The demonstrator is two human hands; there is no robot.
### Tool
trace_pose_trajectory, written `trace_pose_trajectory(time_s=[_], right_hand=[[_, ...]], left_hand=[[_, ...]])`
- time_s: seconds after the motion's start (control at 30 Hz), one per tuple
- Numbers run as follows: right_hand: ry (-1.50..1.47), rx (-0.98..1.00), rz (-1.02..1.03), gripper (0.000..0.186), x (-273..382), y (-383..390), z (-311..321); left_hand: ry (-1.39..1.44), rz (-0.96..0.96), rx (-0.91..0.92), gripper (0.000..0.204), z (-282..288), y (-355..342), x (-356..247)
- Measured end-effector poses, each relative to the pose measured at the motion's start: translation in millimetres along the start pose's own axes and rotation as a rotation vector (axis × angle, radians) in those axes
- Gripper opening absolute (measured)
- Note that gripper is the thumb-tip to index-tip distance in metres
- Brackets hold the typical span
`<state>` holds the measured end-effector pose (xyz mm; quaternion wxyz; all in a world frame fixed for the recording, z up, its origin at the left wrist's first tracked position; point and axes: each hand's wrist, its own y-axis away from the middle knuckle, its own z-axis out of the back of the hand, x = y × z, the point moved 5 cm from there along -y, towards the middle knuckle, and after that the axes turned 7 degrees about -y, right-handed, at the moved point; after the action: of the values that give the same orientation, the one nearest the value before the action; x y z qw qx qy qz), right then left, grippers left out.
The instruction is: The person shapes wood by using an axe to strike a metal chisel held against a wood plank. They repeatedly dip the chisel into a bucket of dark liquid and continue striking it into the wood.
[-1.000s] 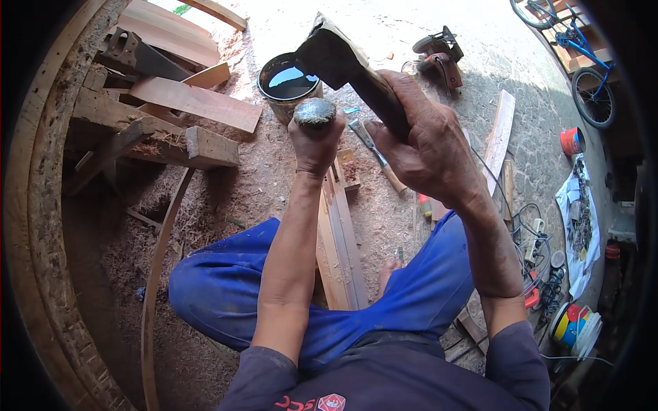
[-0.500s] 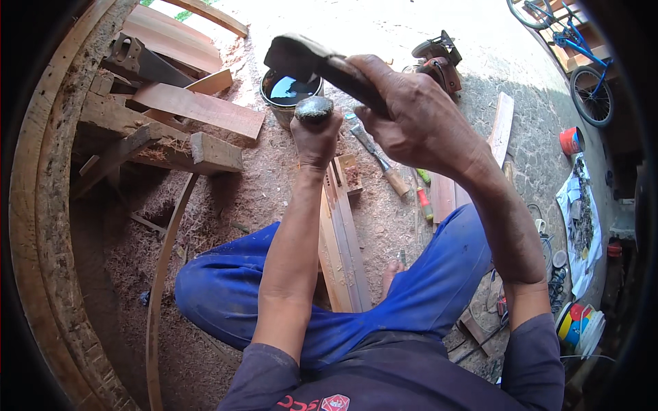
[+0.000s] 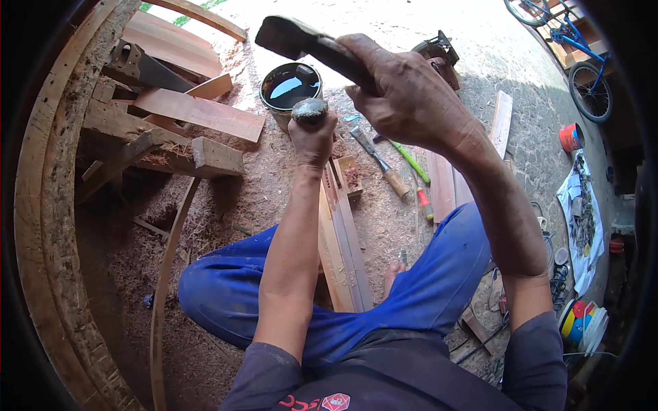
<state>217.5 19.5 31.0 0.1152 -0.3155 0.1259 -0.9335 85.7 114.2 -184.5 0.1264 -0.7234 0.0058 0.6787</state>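
Note:
My left hand (image 3: 312,145) is wrapped round an upright chisel (image 3: 310,110). Only its rounded, worn butt shows; the blade is hidden beneath my fist. Above and to the right, my right hand (image 3: 416,99) grips a dark wooden mallet (image 3: 291,40) by its handle, the broad head pointing left. The mallet hangs in the air, apart from the chisel's butt. Below my left hand lies a long wooden piece (image 3: 348,260) with narrow slots near its far end, running back between my legs. A small wooden block (image 3: 351,175) lies against it.
A bucket of dark liquid (image 3: 291,88) stands just beyond my left hand. On the right lie another chisel (image 3: 384,168), a green-handled tool (image 3: 411,162) and a red-handled tool (image 3: 425,204). A handsaw (image 3: 140,68) and boards rest on a timber beam (image 3: 157,147) at left. Shavings cover the floor.
My right hand has lifted the mallet a little up and to the left, uncovering more of the bucket and the green-handled tool. My left hand has stayed almost still.

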Motion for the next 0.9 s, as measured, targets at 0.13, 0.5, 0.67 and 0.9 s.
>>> trace_pose_trajectory(time_s=[0.13,0.5,0.67,0.9], right_hand=[[0.006,-0.252,0.089,0.038,1.5,-11.7,6.0],[-0.355,0.121,-0.390,0.046,-34.9,95.3,-39.4],[-0.485,-0.056,-0.351,0.053,-31.8,121.2,-33.8],[-0.617,-0.072,-0.541,0.056,-32.9,142.7,-27.0]], left_hand=[[-0.057,-0.004,-0.008,0.008,-9.5,-0.3,-4.2],[-0.012,-0.016,-0.300,0.019,36.0,82.8,-20.5],[-0.029,-0.002,-0.693,0.027,51.1,58.5,-26.5],[-0.230,-0.246,0.083,0.017,-29.9,33.2,-39.3]])
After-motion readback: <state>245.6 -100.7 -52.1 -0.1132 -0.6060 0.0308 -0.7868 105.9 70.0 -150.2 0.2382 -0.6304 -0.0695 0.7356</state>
